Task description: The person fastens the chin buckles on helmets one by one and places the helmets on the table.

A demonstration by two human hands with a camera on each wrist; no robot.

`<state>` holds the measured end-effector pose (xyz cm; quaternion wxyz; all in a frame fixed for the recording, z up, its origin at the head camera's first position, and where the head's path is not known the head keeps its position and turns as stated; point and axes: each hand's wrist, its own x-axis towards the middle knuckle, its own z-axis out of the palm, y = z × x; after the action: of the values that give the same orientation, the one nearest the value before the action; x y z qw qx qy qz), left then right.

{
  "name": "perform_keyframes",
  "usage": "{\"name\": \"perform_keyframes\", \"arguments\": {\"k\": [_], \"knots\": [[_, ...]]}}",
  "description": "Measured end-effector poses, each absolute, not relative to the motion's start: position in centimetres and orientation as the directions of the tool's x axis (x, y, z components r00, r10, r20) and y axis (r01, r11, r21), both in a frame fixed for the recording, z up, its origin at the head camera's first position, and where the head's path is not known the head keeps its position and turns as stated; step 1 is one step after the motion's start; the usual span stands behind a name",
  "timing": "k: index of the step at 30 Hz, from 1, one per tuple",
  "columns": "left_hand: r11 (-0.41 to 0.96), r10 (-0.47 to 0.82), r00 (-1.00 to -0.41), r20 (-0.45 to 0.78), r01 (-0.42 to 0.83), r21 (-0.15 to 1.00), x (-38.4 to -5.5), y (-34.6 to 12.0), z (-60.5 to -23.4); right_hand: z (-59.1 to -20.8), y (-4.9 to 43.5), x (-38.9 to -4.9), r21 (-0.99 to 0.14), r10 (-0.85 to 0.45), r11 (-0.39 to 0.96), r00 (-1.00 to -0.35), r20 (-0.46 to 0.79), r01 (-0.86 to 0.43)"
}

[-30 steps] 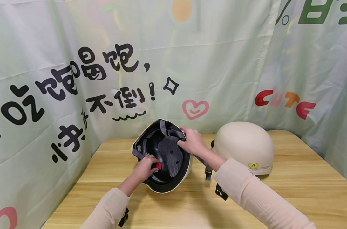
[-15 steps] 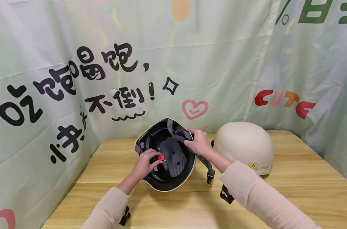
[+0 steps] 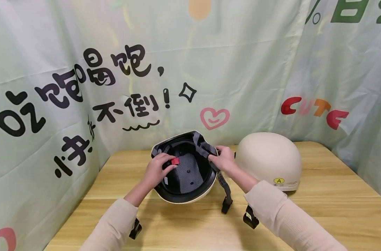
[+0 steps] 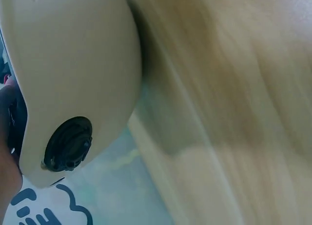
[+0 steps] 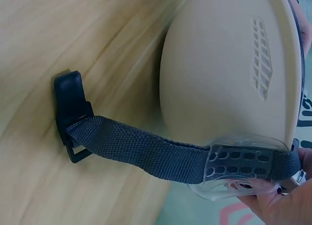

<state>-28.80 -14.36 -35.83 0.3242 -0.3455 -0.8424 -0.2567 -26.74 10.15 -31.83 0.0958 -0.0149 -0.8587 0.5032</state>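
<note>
A cream helmet (image 3: 188, 177) is tipped so its black lining faces the head camera. My left hand (image 3: 157, 169) reaches over its left rim and pinches a black buckle with a red end (image 3: 175, 161), its strap mostly hidden. With my right hand (image 3: 225, 160) I grip the right rim, where a grey strap bunches near my thumb. From that side a dark strap (image 5: 131, 142) runs through a clear perforated plastic piece (image 5: 239, 164) to a black clip (image 5: 72, 100). The left wrist view shows the shell's outside with a round black fitting (image 4: 69, 143).
A second cream helmet (image 3: 269, 160) with a yellow "A" sticker rests dome-up to the right, close to my right forearm. Both stand on a wooden table (image 3: 190, 230). Printed cloth (image 3: 240, 69) hangs right behind the table and along its left side.
My left hand has risen along the lining with the red-ended buckle. The helmet has turned and shifted slightly right together with my right hand, and the clip on the loose strap now hangs lower.
</note>
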Motion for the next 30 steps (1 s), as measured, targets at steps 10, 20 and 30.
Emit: {"name": "perform_keyframes", "arguments": {"k": [10, 20, 30], "knots": [[0.667, 0.409, -0.576, 0.708, 0.718, 0.199, -28.7, -14.5, -34.5, -33.1, 10.1, -27.0, -0.913, 0.179, 0.405, -0.984, 0.022, 0.053], [0.663, 0.431, -0.577, 0.694, 0.724, 0.191, -28.5, -14.5, -34.8, -33.9, 9.8, -27.0, -0.918, 0.185, 0.394, -0.982, 0.028, 0.048], [0.686, 0.437, -0.599, 0.671, 0.704, 0.182, -28.4, -14.5, -35.2, -34.0, 10.8, -26.4, -0.861, 0.079, 0.505, -0.990, 0.114, -0.059]]}}
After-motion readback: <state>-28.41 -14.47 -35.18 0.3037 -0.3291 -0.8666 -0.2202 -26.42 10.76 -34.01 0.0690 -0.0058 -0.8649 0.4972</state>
